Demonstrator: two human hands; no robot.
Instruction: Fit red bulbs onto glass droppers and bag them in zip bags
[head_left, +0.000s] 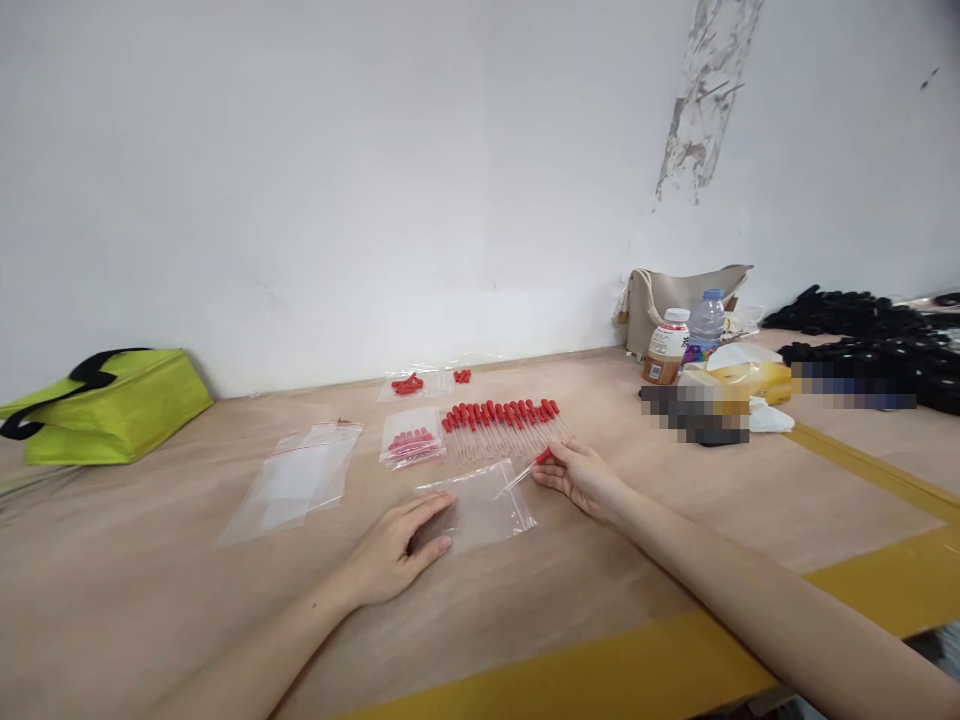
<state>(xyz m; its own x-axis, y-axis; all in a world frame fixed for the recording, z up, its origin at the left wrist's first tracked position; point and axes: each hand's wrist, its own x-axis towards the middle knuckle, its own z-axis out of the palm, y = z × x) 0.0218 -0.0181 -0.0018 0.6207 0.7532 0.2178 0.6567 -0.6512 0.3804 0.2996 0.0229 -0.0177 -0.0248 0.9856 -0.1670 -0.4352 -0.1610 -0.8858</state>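
A clear zip-lock bag (480, 510) lies flat on the brown paper in front of me. My left hand (405, 540) rests at its left end, thumb and fingers apart, with the fingertips on the plastic. Between the fingers of my right hand (574, 475) is a glass dropper (541, 457), pinched by its red rubber bulb. Its thin tube points left, over the zip end of the bag; whether the tip is inside I cannot tell. Just beyond, several more red-bulbed droppers (499, 415) lie in a row. Left of them sits a stack of filled bags (412, 440).
Flat plastic bags (307, 475) lie to the left, near a yellow-green bag (120, 405). Loose red bulbs (409, 383) sit on plastic near the wall. Two bottles (667, 347), a beige handbag (652, 290) and black items (862, 340) stand at the right. Yellow tape (600, 665) lines the table's edge.
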